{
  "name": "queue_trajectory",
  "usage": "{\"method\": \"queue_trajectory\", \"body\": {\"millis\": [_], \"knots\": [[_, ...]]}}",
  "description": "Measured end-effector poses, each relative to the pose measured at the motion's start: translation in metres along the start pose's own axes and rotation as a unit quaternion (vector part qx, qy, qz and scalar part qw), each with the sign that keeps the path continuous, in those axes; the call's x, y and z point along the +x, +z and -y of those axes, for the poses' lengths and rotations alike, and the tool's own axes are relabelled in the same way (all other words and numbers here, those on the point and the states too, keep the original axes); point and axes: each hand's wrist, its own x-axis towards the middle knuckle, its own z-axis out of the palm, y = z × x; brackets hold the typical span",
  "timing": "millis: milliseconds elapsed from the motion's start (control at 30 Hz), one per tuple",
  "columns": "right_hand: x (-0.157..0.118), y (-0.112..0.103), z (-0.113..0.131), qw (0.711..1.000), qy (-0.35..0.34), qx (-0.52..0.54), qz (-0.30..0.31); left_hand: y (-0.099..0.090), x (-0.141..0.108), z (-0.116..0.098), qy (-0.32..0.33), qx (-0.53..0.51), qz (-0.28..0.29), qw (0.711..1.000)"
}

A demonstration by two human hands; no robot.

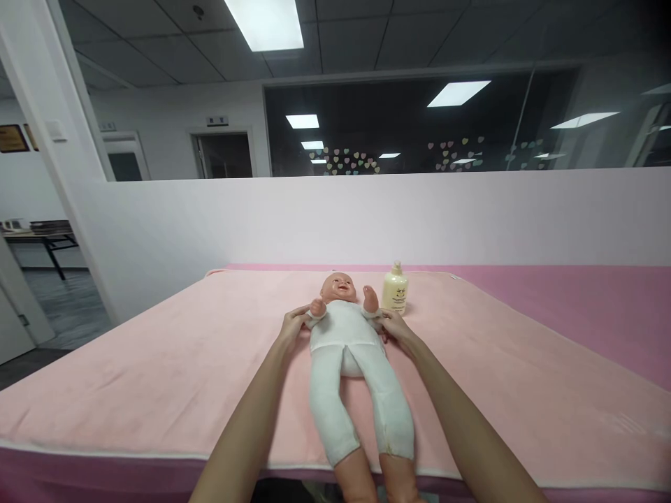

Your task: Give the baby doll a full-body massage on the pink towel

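- The doll (pixel 347 335) lies on its back at the lower centre of the frame, head away and legs toward the person, probably so both its arms are within equal reach.
- The left hand (pixel 295 324), left of the doll's body, seems to pinch the white sleeve (pixel 317 320) near the doll's raised hand; the thumb's exact place I cannot tell.
- The right hand (pixel 397 326) does likewise at the opposite sleeve (pixel 371 316), its fingers drawn together there, some of them hidden. Holding both sides likely keeps the doll straight.
- The pink blanket (pixel 210 363) spreads under the doll, presumably as padding; the bare lower legs reach past its near edge, at the bottom of the frame.
- A pump bottle (pixel 395 292) stands upright just beyond the right hand, the one nearby thing that hand could knock.
- Behind, a low white wall (pixel 445 216) crosses the middle of the frame and closes off the far side.
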Motion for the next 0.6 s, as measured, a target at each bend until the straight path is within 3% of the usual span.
{"method": "queue_trajectory", "body": {"millis": [333, 433, 600], "knots": [[0.002, 0.011, 0.004, 0.994, -0.013, -0.1, -0.035, -0.012, 0.017, 0.016, 0.015, 0.077, -0.042, 0.996], [0.001, 0.008, 0.004, 0.996, -0.016, -0.078, -0.029, -0.012, 0.017, 0.016, 0.014, 0.077, -0.052, 0.996], [-0.002, 0.0, 0.007, 1.0, 0.014, -0.002, 0.016, -0.011, 0.012, 0.006, 0.014, 0.042, -0.003, 0.999]]}}
